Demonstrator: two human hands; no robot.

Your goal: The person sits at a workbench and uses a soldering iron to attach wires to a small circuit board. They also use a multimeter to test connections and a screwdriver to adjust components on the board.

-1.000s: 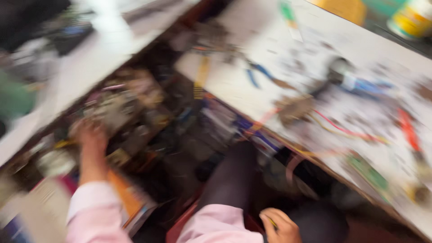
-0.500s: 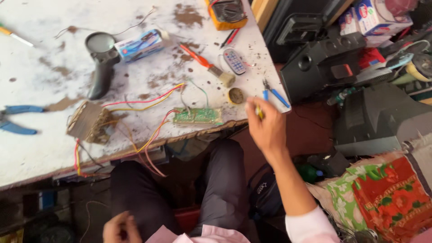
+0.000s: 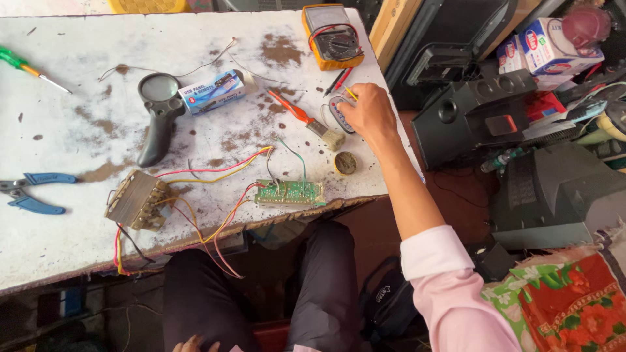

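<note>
Fingers of the right hand (image 3: 369,112) curl over a small grey remote (image 3: 339,112), beside the orange-handled brush (image 3: 306,119) and just below the yellow multimeter (image 3: 331,36). The left hand (image 3: 193,343) shows only partly at the lap; its state cannot be told. Left of the brush, the green circuit board (image 3: 290,193) lies wired to the transformer (image 3: 135,199), apparently untouched so far.

A single head-worn camera looked steeply down from above the seated person, close over the worn white work surface (image 3: 78,241). It took in the person's dark-trousered lap at the bottom edge and cluttered black electronics at the right.
</note>
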